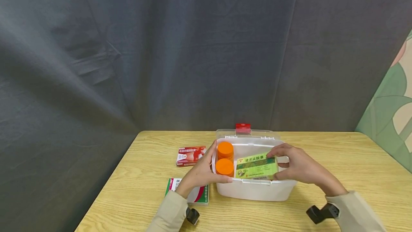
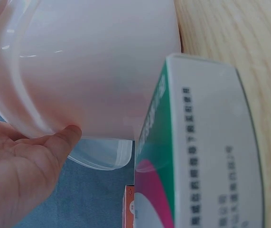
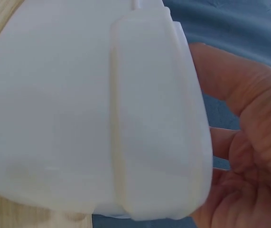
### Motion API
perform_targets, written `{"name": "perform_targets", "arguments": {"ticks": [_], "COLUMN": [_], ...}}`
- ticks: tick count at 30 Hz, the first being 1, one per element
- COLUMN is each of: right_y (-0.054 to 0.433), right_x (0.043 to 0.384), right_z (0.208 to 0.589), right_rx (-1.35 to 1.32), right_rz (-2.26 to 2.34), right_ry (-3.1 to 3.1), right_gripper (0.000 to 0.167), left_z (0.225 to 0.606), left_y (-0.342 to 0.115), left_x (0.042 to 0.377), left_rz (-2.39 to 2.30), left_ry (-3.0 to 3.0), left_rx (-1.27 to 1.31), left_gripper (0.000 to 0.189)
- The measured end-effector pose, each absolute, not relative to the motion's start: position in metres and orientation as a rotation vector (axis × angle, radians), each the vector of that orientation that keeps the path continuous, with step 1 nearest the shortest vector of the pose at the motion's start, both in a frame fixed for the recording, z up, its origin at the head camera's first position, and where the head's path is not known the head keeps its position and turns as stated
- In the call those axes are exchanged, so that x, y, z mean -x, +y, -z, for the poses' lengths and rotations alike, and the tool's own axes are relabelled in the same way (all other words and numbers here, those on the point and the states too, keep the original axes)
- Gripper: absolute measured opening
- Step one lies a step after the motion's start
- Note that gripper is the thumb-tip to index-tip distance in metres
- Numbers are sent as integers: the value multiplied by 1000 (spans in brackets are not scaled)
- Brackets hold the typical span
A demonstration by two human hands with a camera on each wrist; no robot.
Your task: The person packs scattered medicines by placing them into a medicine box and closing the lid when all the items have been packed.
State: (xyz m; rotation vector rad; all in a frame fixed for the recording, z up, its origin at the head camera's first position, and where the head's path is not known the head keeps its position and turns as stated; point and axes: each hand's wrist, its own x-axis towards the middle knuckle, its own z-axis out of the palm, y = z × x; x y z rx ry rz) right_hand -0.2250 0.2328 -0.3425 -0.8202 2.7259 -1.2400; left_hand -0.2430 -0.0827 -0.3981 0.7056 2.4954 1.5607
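Observation:
A white plastic storage box (image 1: 254, 190) stands on the table with its clear lid (image 1: 257, 134) swung open at the back. My left hand (image 1: 201, 171) grips the left end of it, thumb along the front rim; the left wrist view shows fingertips (image 2: 72, 133) against the wall. Two orange-capped bottles (image 1: 225, 167) stand inside at that end. My right hand (image 1: 300, 164) holds a green medicine box (image 1: 257, 167) by its right end, tilted within the opening. In the right wrist view, the storage box wall hides what that hand holds.
Left of the storage box lies a red and white medicine box (image 1: 190, 155). Closer to me is a white and green medicine box (image 1: 202, 197), partly behind my left wrist. A dark grey curtain (image 1: 209, 53) hangs behind the wooden table (image 1: 135, 185).

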Motion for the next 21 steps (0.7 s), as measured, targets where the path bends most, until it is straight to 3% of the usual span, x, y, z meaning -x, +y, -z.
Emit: {"name": "perform_targets", "arguments": {"ticks": [21], "right_y": [227], "right_x": [245], "right_z": [334], "right_rx": [811], "right_rz": [818], "right_ry": [2733], "right_gripper": [44], "left_z": [397], "left_y": [-82], "left_x": [243], "left_rz": [-1578], "left_ry": [2483], "left_rx": [-687], "left_gripper": [118]}}
